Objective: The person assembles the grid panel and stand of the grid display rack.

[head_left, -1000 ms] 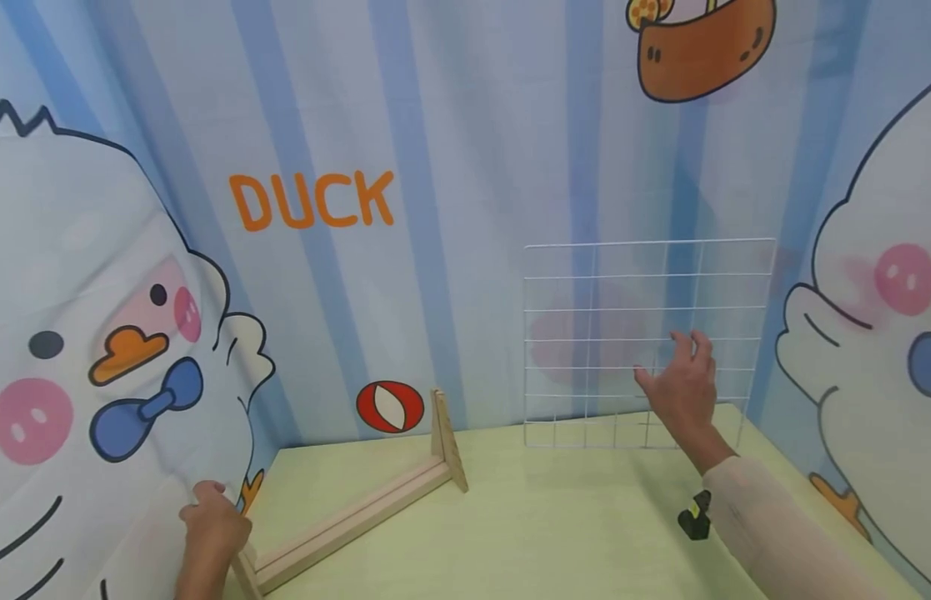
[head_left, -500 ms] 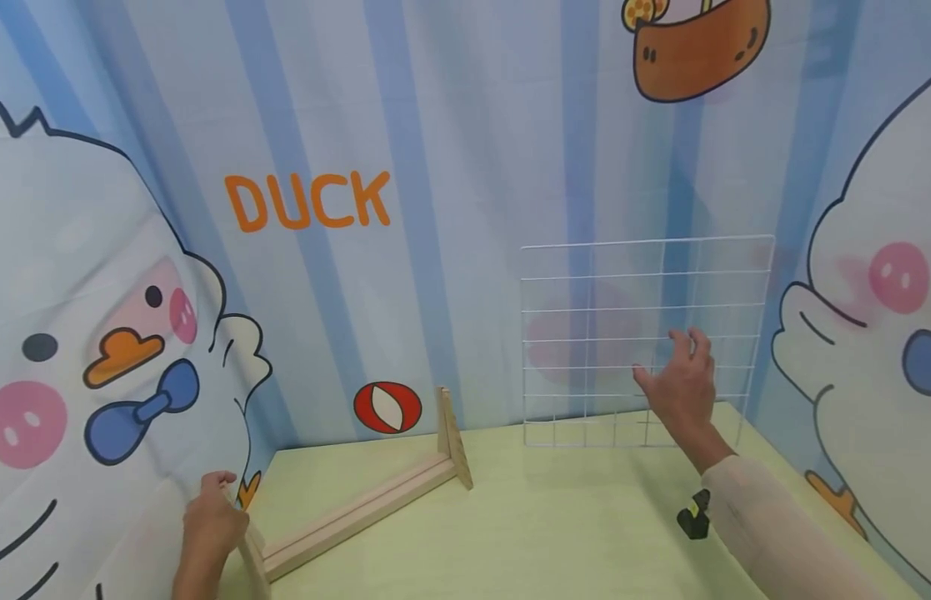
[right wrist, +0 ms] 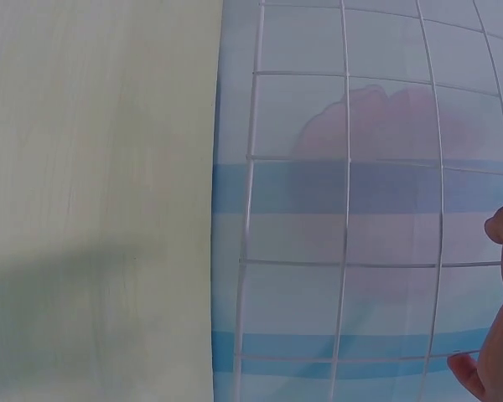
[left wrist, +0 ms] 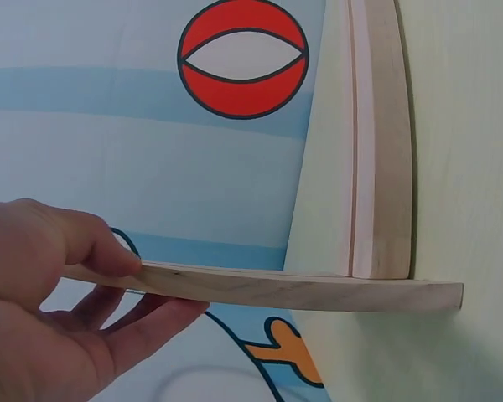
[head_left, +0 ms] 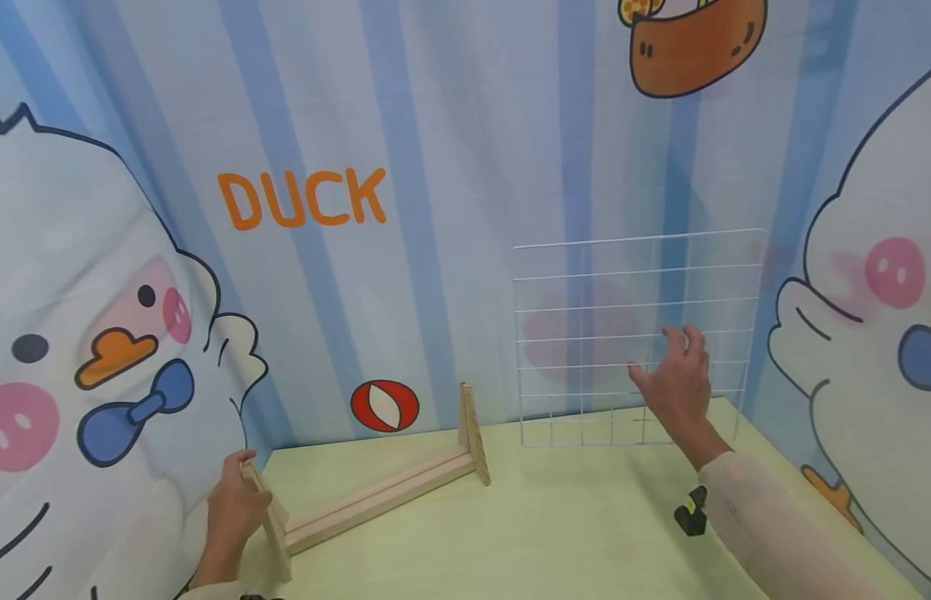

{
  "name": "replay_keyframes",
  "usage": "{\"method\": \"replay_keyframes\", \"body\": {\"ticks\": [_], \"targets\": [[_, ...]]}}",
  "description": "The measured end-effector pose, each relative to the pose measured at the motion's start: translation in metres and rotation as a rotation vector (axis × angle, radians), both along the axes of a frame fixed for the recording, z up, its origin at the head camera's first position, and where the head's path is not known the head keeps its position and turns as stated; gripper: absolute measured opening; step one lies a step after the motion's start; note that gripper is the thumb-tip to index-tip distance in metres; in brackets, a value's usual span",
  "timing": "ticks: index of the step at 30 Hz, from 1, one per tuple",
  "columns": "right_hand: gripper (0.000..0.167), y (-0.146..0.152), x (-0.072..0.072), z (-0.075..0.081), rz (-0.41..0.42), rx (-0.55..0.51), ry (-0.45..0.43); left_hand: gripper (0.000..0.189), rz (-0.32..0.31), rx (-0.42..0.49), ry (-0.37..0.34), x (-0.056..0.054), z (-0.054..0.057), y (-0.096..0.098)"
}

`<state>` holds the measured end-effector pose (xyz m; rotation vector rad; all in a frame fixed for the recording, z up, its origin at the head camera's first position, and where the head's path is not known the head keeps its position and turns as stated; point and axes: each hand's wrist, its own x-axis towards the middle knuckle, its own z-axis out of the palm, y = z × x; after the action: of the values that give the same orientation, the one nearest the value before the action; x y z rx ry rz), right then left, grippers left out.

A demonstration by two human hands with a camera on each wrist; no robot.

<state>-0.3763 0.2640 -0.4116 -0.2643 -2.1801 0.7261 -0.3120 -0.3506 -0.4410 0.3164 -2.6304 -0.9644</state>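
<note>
My left hand (head_left: pixel 236 504) pinches the near upright end board (head_left: pixel 276 525) of a pale wooden stand, thumb on one face and fingers on the other in the left wrist view. From that board a grooved wooden beam (head_left: pixel 382 502) runs along the table to a second end board (head_left: pixel 476 442). My right hand (head_left: pixel 675 385) is against a white wire grid panel (right wrist: pixel 346 159), which stands upright near the back curtain. Its fingers are spread and slightly bent, with the fingertips right at the wires. Only part of this hand shows in the right wrist view.
The pale yellow table (head_left: pixel 555 517) meets a blue striped curtain (head_left: pixel 473 167) with cartoon ducks at the back and sides. A small black object with a yellow mark (head_left: pixel 692 512) lies on the table beside my right forearm.
My left hand has shifted the wooden stand to the right and farther back, turning it slightly. The grid's top has tilted slightly left; my right hand stays almost in place.
</note>
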Motion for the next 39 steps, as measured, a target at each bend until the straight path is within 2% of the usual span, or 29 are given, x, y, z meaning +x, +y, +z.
{"method": "replay_keyframes", "body": {"ticks": [7, 12, 20, 27, 33, 39], "targets": [[0.073, 0.002, 0.000, 0.001, 0.006, 0.012, 0.011, 0.073, -0.034, 0.096, -0.054, -0.013, 0.002, 0.016], [0.074, 0.003, 0.002, 0.001, 0.008, 0.024, 0.003, 0.073, -0.068, 0.102, -0.095, -0.024, 0.002, 0.030], [0.074, 0.005, 0.003, 0.003, 0.005, 0.030, 0.029, 0.072, -0.096, 0.124, -0.074, -0.045, 0.002, 0.056], [0.073, 0.002, 0.004, 0.004, -0.007, 0.018, 0.013, 0.071, -0.120, 0.148, -0.038, -0.062, -0.001, 0.081], [0.073, -0.001, 0.006, 0.007, -0.002, 0.010, 0.026, 0.068, -0.163, 0.184, -0.014, -0.073, -0.004, 0.102], [0.073, -0.008, 0.005, 0.012, 0.006, 0.012, 0.044, 0.065, -0.176, 0.203, 0.000, -0.083, -0.006, 0.118]]}}
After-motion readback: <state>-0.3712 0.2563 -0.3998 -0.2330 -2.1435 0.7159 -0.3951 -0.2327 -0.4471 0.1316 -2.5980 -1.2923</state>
